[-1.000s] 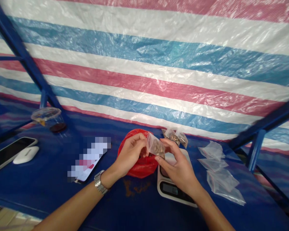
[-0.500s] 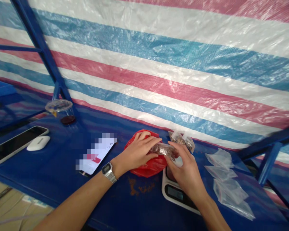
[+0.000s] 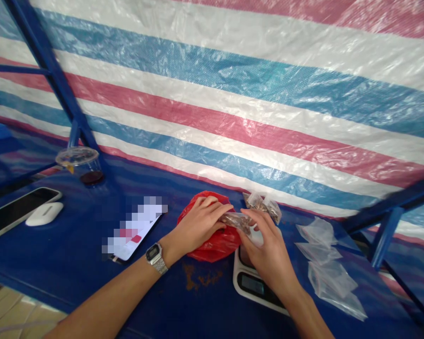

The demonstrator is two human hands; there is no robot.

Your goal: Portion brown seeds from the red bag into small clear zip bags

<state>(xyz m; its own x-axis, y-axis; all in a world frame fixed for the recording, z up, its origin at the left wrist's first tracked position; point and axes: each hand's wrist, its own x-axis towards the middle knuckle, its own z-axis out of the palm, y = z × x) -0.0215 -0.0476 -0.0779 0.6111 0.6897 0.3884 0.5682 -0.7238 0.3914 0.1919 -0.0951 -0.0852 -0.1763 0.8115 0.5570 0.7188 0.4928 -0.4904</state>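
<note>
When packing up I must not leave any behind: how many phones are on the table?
2: one dark phone at the picture's left edge, cut off, beside the white case; one lit phone between case and left hand.

Scale (image 3: 240, 278) between bag (image 3: 214, 249) and pouches (image 3: 332, 278) (on table (image 3: 77, 245)).

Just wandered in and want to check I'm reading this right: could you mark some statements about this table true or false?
The left hand and right hand both touch a small filled bag. True.
The watch is worn next to the right hand. False: the watch is by the left hand.
The scale stands to the right of the red bag. True.
The plastic cup stands on the scale. False: the plastic cup stands left of the red bag.
Flat clear bags lie right of the scale. True.
</note>
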